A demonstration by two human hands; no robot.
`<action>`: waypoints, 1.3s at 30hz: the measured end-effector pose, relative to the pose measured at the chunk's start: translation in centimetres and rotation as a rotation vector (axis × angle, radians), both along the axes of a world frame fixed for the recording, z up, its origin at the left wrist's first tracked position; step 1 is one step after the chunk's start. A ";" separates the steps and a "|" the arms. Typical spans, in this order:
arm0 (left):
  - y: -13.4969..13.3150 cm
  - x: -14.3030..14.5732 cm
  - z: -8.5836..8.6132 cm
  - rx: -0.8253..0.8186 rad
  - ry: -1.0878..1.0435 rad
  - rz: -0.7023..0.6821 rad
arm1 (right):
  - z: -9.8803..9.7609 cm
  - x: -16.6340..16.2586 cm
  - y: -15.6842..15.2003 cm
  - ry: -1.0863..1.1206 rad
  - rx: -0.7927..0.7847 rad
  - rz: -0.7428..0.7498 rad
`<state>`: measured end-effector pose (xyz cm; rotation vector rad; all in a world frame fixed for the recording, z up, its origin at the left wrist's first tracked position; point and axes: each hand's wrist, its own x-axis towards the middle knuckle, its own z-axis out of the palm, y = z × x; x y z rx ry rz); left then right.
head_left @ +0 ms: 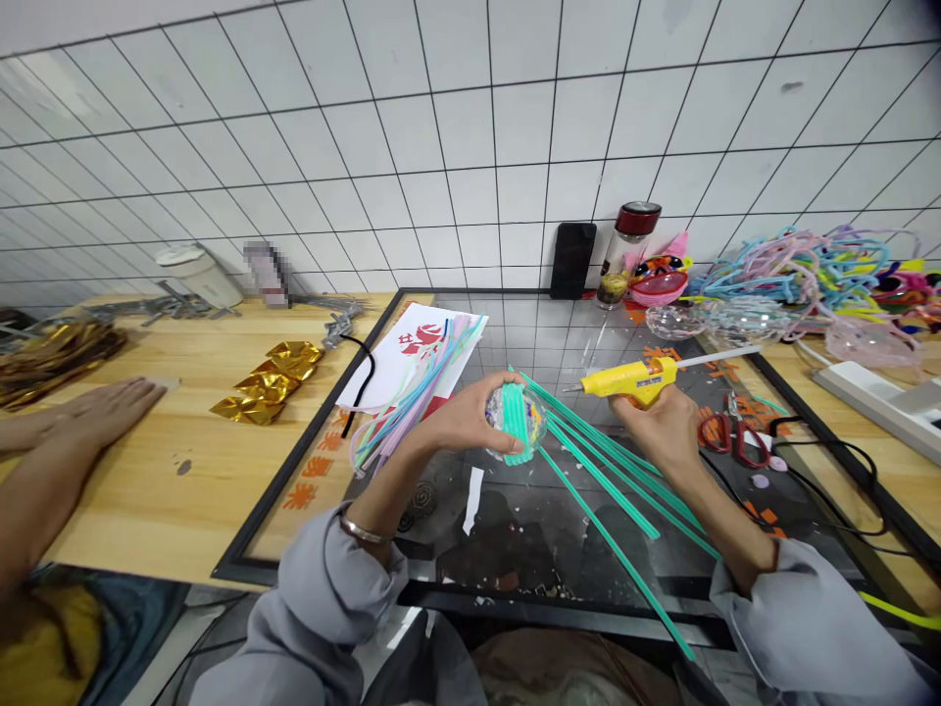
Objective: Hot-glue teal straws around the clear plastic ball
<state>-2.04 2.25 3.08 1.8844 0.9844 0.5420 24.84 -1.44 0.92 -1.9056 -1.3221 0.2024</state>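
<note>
My left hand (463, 420) is closed around a clear plastic ball (516, 422) wrapped with teal strips. Long teal pipe cleaners (614, 485) trail from the ball toward the lower right. My right hand (658, 417) grips a yellow hot glue gun (632, 379), its nozzle pointing left toward the ball with a small gap between them. Both hands hover above a black-framed glass work mat (507, 549).
Pastel pipe cleaners (412, 392) lie on a white paper left of the ball. Red scissors (727, 436), a power strip (882, 397), clear ball halves (717, 322) and a tangled pipe-cleaner pile (801, 270) are right. Gold foil pieces (275, 378) and another person's hand (103, 412) rest left.
</note>
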 end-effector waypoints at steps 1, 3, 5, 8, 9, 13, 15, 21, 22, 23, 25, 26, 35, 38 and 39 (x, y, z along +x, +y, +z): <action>0.0 0.2 -0.3 -0.012 -0.005 -0.003 | 0.0 0.0 0.0 0.009 0.001 0.003; -0.1 0.9 -0.9 -0.044 -0.042 0.008 | 0.0 -0.1 0.0 0.028 -0.002 0.012; -0.3 1.7 -1.4 -0.020 -0.096 0.050 | 0.0 0.0 0.0 0.023 -0.008 0.001; -0.6 3.2 -2.2 0.004 -0.195 0.081 | 0.1 0.0 0.0 -0.008 -0.022 -0.025; -0.7 3.6 -2.4 0.011 -0.214 0.083 | 0.1 0.0 0.0 -0.014 -0.025 -0.028; -0.8 4.1 -3.0 0.017 -0.280 0.071 | 0.4 0.0 0.0 -0.034 -0.035 -0.002; -0.8 4.0 -3.2 0.013 -0.292 0.063 | 0.4 0.0 0.0 -0.049 -0.047 0.012; -0.8 3.8 -3.2 0.006 -0.311 0.061 | 0.1 0.0 -0.1 -0.067 -0.038 0.025; -0.8 3.8 -3.2 0.006 -0.311 0.062 | 0.0 -0.1 -0.1 -0.070 -0.038 0.027; -0.9 3.9 -3.2 0.007 -0.310 0.062 | -0.1 -0.1 -0.1 -0.072 -0.037 0.033; -0.9 3.9 -3.3 0.012 -0.311 0.068 | -0.3 -0.1 -0.2 -0.074 -0.029 0.048; -0.9 3.9 -3.4 0.014 -0.313 0.072 | -0.4 -0.1 -0.2 -0.076 -0.024 0.057; -1.0 4.0 -3.3 0.012 -0.303 0.071 | -0.6 0.0 -0.2 -0.111 -0.067 0.092; -0.9 3.9 -3.4 0.017 -0.291 0.069 | -0.5 0.1 -0.3 -0.120 -0.053 0.112; -0.9 3.8 -3.4 0.017 -0.291 0.068 | -0.5 0.1 -0.3 -0.116 -0.049 0.117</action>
